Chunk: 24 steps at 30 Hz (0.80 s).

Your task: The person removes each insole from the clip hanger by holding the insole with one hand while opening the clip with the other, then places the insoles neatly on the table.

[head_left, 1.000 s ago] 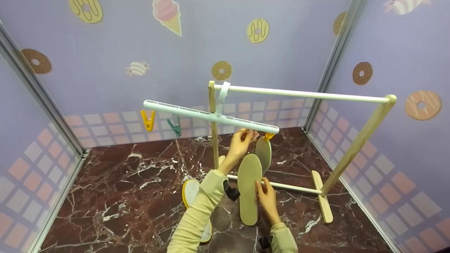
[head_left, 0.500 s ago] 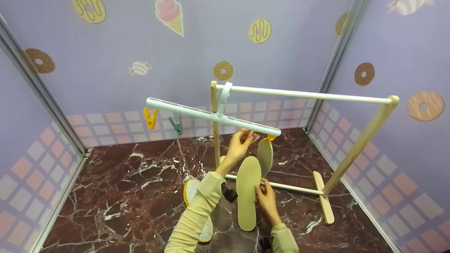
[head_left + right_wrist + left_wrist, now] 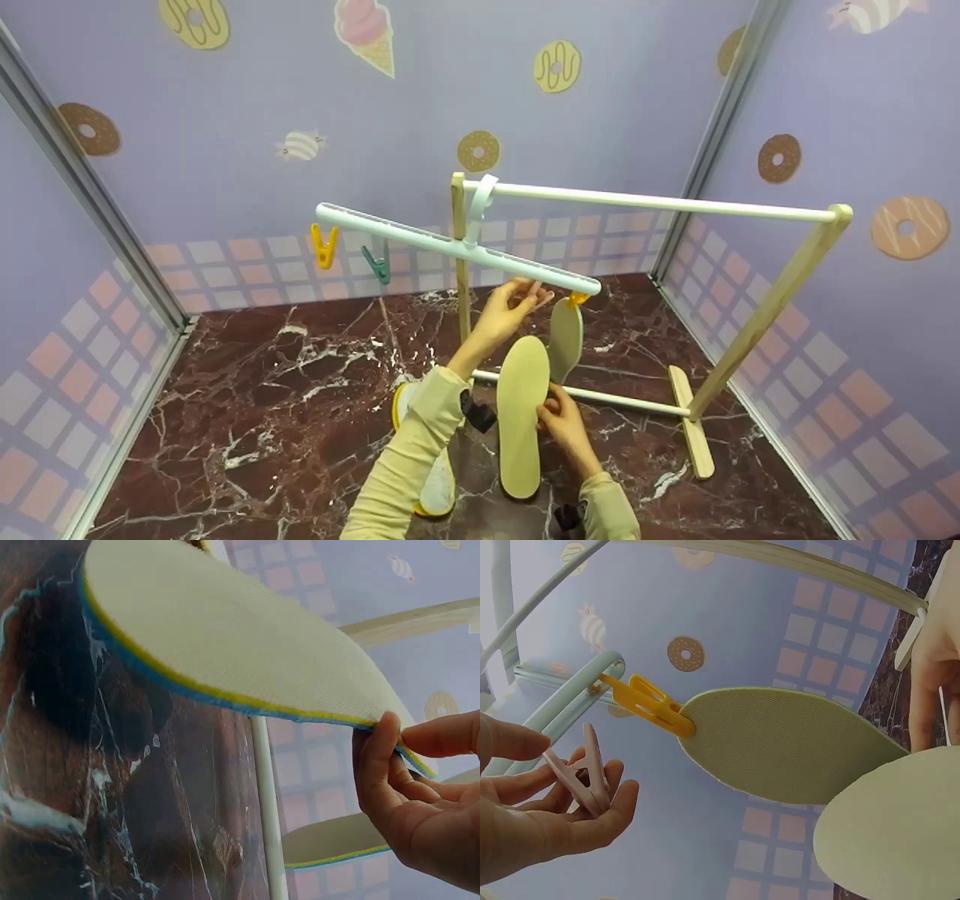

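My right hand pinches the side edge of a beige insole held upright above the marble surface. Its blue and yellow layered edge shows in the right wrist view. My left hand is under the right arm of a pale hanger. In the left wrist view its thumb and fingers hold a pink clothespin. Beside it, a yellow clothespin at the hanger's end grips a second insole by its tip. From the hanger's left arm hang another yellow clothespin and a green clothespin.
The hanger hooks over the top bar of a wooden rack, near its left post. The rack's right foot stands on the marble surface. Pale yellow-edged pieces lie partly under my left sleeve.
The held insole has moved slightly left and down with my right hand. The hanger has tilted a little more, its left end rising and its right end dropping. My left hand stays nearly in place.
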Motion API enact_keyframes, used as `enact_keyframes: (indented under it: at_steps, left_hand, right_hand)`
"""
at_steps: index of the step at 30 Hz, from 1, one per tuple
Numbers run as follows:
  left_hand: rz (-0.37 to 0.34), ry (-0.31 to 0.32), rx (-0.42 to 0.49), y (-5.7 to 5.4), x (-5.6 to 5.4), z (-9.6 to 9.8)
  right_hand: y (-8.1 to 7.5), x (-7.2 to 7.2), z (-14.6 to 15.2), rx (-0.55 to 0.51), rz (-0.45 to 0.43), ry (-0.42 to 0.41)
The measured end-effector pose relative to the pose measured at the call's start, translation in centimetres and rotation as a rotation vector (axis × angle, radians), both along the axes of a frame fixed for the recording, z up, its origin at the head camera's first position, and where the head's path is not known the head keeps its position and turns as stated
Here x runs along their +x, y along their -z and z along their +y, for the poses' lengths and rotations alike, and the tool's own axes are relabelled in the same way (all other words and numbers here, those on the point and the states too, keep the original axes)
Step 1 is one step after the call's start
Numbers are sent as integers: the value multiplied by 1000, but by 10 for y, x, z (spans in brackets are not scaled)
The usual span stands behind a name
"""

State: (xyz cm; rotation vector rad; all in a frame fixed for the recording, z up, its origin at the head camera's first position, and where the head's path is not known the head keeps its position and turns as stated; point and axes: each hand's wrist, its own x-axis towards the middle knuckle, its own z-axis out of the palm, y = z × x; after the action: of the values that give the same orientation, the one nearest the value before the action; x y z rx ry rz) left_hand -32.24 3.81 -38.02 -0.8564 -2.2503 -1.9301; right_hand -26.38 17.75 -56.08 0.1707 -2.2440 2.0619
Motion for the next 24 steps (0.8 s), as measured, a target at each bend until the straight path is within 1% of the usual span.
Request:
enact_keyframes:
  at_steps: [3,6,9,11,14,16,21,24]
  left_hand:
    - [-7,44,5,0,-1,-3]
    - [-21,71,3,0,-2,-5]
    - [-44,70,-9,0,-2,-7]
    - [-40,69,-15,1,-3,-7]
    - [-53,68,-13,2,-4,-9]
    - [-68,65,-13,2,-4,-10]
    - [-93,43,-20,4,-7,-12]
    - [-93,46,-14,5,-8,-14]
  right_hand:
    - [-1,0,-2,28,9,-29]
    - [-2,1,-5,67,27,-61]
    - [-5,4,-9,78,36,-88]
    - [-9,8,-12,83,44,-106]
    - [-16,15,-19,90,41,-122]
    - [-19,19,-23,120,43,-125]
    - [-20,22,-30,174,35,-143]
    - [-19,22,-32,186,30,-160]
